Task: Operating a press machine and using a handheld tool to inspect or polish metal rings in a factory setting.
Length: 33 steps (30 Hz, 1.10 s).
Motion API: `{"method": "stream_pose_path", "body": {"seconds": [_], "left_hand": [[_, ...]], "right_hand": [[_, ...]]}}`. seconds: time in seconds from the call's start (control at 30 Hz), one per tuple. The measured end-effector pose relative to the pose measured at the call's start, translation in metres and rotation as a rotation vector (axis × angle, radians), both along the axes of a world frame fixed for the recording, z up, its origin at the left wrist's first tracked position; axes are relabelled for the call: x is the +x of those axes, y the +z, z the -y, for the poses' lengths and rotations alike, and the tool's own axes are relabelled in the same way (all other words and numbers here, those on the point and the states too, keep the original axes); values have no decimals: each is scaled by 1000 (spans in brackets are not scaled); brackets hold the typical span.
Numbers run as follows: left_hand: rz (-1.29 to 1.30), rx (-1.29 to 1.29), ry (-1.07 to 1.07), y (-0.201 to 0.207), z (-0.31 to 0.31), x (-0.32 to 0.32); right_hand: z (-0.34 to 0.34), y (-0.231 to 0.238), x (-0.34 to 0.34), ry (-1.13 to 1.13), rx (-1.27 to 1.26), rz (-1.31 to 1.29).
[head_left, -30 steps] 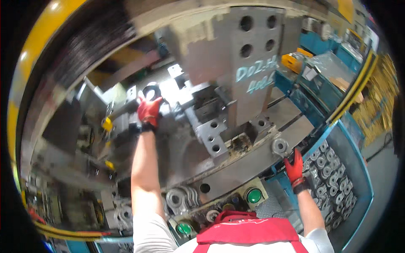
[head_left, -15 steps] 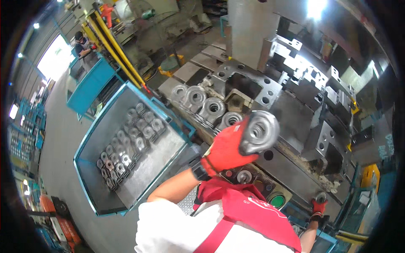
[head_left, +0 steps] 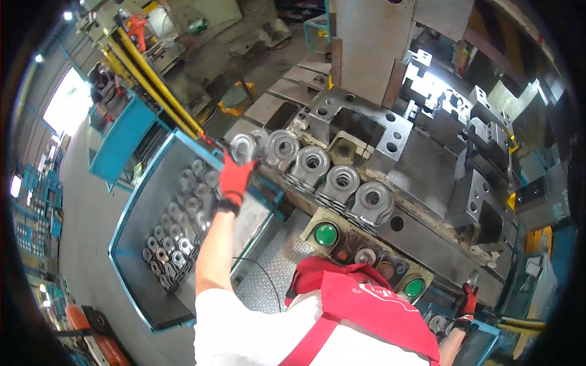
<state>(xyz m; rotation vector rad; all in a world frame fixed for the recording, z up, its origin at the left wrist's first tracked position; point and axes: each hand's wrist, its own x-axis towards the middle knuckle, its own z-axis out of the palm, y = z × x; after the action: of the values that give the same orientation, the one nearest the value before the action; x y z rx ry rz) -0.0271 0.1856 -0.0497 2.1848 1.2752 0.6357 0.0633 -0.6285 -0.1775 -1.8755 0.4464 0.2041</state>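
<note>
Ring part (head_left: 243, 148) lies in the reach of the left hand (head_left: 236, 177), at the left end of a row of like parts (head_left: 343, 179) set closely along the front edge of the bed (head_left: 427, 242). Thumb and fingers of that red-gloved hand spread to either side of the part's near rim and seem to touch it; whether they clamp it or merely rest against it I cannot tell. The right hand (head_left: 469, 302), gloved too, is well apart, toward the other end of the bed, beside a small blurred grey thing; I cannot tell whether it grips that.

The step in hand looks to be handling the single part at the row's end. The next move, as I judge it, calls for sure contact on the rim and care not to nudge the neighbours, which sit close and could slide off the edge. The bin (head_left: 134, 238) holding more such parts stands left of the left arm. The panel (head_left: 351, 244) lies between the hands, so reaching across its green buttons (head_left: 325, 233) needs attention.
</note>
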Motion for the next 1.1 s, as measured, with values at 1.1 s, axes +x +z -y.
{"method": "stream_pose_path", "body": {"seconds": [1.1], "left_hand": [[-551, 369, -258, -66, -89, 116]], "right_hand": [[-413, 304, 249, 330, -262, 592]]}}
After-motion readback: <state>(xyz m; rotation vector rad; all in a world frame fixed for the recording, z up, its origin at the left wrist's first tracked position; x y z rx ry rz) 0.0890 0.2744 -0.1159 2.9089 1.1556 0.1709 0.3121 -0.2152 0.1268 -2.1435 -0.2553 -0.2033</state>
